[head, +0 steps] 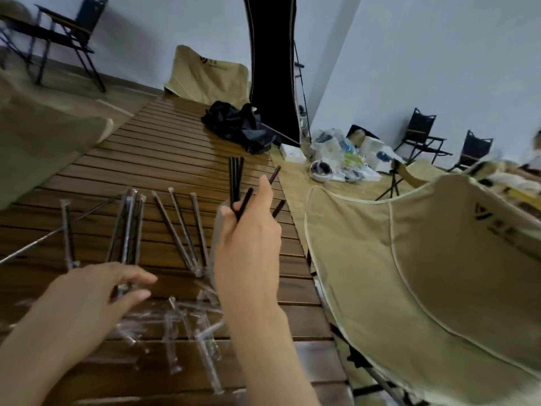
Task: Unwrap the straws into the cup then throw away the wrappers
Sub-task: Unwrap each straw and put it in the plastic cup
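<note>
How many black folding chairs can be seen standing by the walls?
3: one in the far left corner, two side by side along the right wall. More may be hidden behind the beige chairs.

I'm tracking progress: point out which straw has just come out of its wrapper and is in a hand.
The bare black straw pinched in the right hand, above the table. The wrapped straws lie flat in clear plastic; the left hand reaches for one.

Wrapped straws and loose wrappers litter the near bench. Beyond them bare slats run to a black bag. A tan chair crowds the right edge.
</note>
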Motion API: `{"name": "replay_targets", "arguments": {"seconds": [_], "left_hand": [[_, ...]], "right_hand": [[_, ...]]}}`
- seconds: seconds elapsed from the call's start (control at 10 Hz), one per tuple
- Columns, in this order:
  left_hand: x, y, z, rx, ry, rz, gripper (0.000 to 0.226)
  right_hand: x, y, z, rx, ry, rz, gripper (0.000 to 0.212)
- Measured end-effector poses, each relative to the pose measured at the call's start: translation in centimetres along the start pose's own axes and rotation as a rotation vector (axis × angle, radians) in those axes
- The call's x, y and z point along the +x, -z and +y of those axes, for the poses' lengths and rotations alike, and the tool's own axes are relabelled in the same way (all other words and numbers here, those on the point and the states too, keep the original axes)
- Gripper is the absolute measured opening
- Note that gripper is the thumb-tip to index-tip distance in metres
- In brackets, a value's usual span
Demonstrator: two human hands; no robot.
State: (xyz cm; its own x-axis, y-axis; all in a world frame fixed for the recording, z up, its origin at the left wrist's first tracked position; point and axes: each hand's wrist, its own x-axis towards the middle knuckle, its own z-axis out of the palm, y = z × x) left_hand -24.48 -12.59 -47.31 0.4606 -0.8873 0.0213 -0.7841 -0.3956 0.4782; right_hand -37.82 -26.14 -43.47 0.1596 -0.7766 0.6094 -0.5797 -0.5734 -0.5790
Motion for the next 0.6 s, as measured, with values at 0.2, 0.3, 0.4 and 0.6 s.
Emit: {"name": "replay_targets", "arguments": {"seconds": [0.2,0.3,0.4,0.6], "left_hand": [[-0.1,0.0,0.9,-0.008,0.055,0.023,0.023],[0.1,-0.2,0.8,0.045,0.177,0.059,0.021],[-0.1,-0.4,0.1,0.054,0.281,0.104,0.033],[-0.3,-0.8,-1.3,0.065,0.363,0.060,0.043]], "right_hand": [[-2.6,2.1,-3.6,0.119,0.256,0.151,0.056],[-4.2,0.5,-5.0,0.138,0.457,-0.036,0.036],[-6.6,-2.9,-3.5,-0.082,0.409,-0.555,0.049],[-9.1,-6.3,0.3,-0.252,0.361,-0.940,0.047]]}}
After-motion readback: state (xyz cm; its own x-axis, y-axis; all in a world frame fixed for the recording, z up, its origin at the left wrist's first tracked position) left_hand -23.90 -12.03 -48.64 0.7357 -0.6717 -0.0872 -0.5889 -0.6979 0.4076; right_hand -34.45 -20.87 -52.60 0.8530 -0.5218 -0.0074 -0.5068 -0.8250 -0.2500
